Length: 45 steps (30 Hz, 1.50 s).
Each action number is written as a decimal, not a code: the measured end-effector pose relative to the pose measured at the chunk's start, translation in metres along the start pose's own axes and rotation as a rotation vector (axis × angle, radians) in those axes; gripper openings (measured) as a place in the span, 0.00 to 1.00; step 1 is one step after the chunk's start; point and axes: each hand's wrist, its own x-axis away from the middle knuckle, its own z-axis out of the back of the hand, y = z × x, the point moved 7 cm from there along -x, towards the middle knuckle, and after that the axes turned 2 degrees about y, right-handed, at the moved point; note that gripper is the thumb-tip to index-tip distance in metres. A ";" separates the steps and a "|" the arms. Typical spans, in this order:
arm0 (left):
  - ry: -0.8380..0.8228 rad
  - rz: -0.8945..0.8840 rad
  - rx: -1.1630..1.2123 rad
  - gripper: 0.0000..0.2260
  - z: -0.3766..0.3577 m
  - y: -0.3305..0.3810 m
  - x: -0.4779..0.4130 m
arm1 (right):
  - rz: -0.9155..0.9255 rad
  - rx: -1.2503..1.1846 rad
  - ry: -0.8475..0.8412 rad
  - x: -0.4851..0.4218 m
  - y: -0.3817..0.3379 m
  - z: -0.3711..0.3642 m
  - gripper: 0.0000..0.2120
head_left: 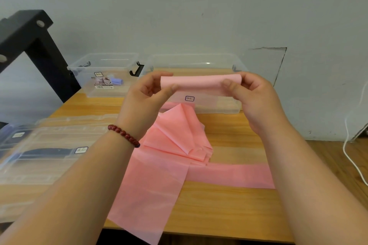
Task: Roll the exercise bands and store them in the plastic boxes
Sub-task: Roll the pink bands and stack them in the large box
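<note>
A long pink exercise band [199, 83] is partly rolled at its upper end and held in the air above the wooden table [229, 205]. My left hand [147, 95] pinches the roll's left end and my right hand [251, 95] pinches its right end. The loose rest of the band hangs down, lies crumpled on the table and runs off the front edge and to the right. Behind the roll stands an open clear plastic box [219, 105]. A second clear box [95, 69] at the back left holds a rolled purple band [116, 81].
Clear plastic lids and another clear box [39, 155] lie at the left of the table. A black metal frame [35, 45] rises at the far left. A white cable [350, 157] hangs at the right beyond the table edge. The wall is close behind.
</note>
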 end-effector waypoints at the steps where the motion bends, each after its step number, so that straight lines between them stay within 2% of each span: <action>1: -0.009 0.003 -0.002 0.08 -0.001 0.000 0.000 | -0.011 -0.005 0.006 0.000 0.000 0.000 0.02; 4: -0.007 0.020 0.006 0.09 -0.002 0.000 -0.001 | -0.043 -0.042 0.029 0.001 0.002 -0.001 0.04; 7: 0.028 0.010 0.004 0.07 0.000 0.004 0.001 | -0.055 -0.053 0.039 0.002 0.004 0.001 0.02; 10: 0.053 0.001 0.032 0.06 -0.002 0.008 0.003 | -0.059 -0.061 -0.042 0.004 0.004 -0.002 0.12; 12: 0.069 0.021 0.045 0.11 -0.001 0.006 0.003 | -0.042 -0.046 -0.063 0.005 0.002 -0.004 0.14; 15: 0.031 0.013 0.072 0.15 -0.001 0.005 0.003 | -0.022 -0.041 -0.010 0.004 -0.001 -0.002 0.09; 18: 0.028 -0.013 0.071 0.13 0.001 0.007 0.002 | 0.019 -0.043 0.030 0.002 -0.004 0.001 0.05; 24: 0.041 -0.053 0.039 0.03 0.006 0.011 -0.003 | 0.057 -0.048 0.030 0.000 -0.008 0.000 0.06; 28: 0.064 -0.022 0.075 0.05 0.005 0.007 -0.003 | 0.036 -0.037 -0.058 0.000 -0.005 -0.006 0.11; 32: 0.032 -0.013 0.113 0.11 0.004 0.006 -0.003 | 0.028 -0.063 -0.013 -0.001 -0.007 -0.006 0.06; 37: 0.034 -0.004 0.127 0.06 0.006 0.010 -0.007 | 0.031 -0.023 0.040 -0.004 -0.011 -0.003 0.03; 41: 0.067 0.013 0.106 0.09 0.007 0.004 -0.009 | 0.051 0.021 0.047 -0.007 -0.013 -0.006 0.03; 45: 0.090 0.066 0.146 0.05 0.007 -0.004 -0.009 | 0.007 0.011 -0.026 -0.006 -0.008 -0.010 0.04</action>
